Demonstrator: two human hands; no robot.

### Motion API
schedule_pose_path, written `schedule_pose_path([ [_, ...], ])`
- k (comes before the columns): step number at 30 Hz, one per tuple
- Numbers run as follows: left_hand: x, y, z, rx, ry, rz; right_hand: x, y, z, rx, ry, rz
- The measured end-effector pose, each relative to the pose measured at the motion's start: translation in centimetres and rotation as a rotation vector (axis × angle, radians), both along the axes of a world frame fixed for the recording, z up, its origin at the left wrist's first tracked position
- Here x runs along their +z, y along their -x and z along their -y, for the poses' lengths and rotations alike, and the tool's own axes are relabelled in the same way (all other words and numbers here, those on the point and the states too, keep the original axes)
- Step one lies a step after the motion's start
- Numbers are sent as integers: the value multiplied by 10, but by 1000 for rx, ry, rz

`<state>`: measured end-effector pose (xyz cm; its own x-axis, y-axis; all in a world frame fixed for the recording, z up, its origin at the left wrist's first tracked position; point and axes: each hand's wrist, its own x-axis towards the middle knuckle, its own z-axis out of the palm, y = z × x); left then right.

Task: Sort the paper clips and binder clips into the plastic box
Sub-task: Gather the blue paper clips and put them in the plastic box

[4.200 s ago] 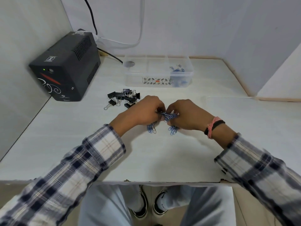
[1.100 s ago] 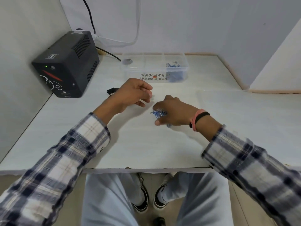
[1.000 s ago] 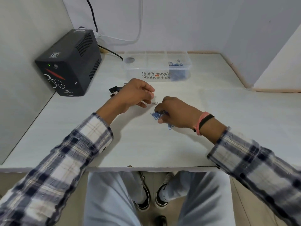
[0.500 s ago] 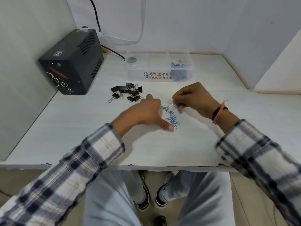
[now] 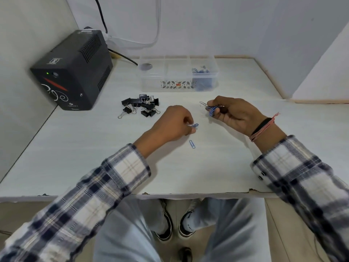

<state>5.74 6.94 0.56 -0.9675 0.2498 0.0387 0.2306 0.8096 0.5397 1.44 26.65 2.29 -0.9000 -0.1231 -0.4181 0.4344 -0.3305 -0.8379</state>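
Note:
My right hand (image 5: 234, 115) holds a small bunch of blue and silver paper clips (image 5: 208, 108), raised a little over the table. My left hand (image 5: 171, 123) pinches blue paper clips (image 5: 194, 126) down on the table surface. One blue paper clip (image 5: 192, 144) lies loose just in front of my left hand. A pile of black binder clips (image 5: 140, 107) sits to the left of my hands. The clear plastic box (image 5: 151, 80) with compartments stands at the back; its right compartment holds blue paper clips (image 5: 201, 70).
A black power unit (image 5: 72, 72) stands at the back left against the wall, with cables running behind it. Walls close in the white table (image 5: 75, 148) on the left, back and right. The table's front edge runs just beneath my forearms.
My right hand has lifted a bunch of clips and moved right and back. My left hand's fingers have curled onto the clips on the table. One clip now lies alone.

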Motion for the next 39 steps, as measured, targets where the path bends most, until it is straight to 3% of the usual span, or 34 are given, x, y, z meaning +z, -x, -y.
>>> schedule_pose_path([
  [5,-4,2,1,-49,126,-33,-1,4,1,11,-13,-12],
  [17,4,7,0,-116,54,-25,11,19,-7,-17,-46,-52],
  [24,19,24,9,-28,-260,149,34,42,-15,-23,3,-55],
  [28,50,60,7,59,-513,112,52,73,-14,-42,-3,-102],
  [34,96,150,-13,197,-609,58,72,127,1,-112,-339,-262],
  [39,95,200,-35,273,-460,144,78,157,12,-46,-627,-297],
])
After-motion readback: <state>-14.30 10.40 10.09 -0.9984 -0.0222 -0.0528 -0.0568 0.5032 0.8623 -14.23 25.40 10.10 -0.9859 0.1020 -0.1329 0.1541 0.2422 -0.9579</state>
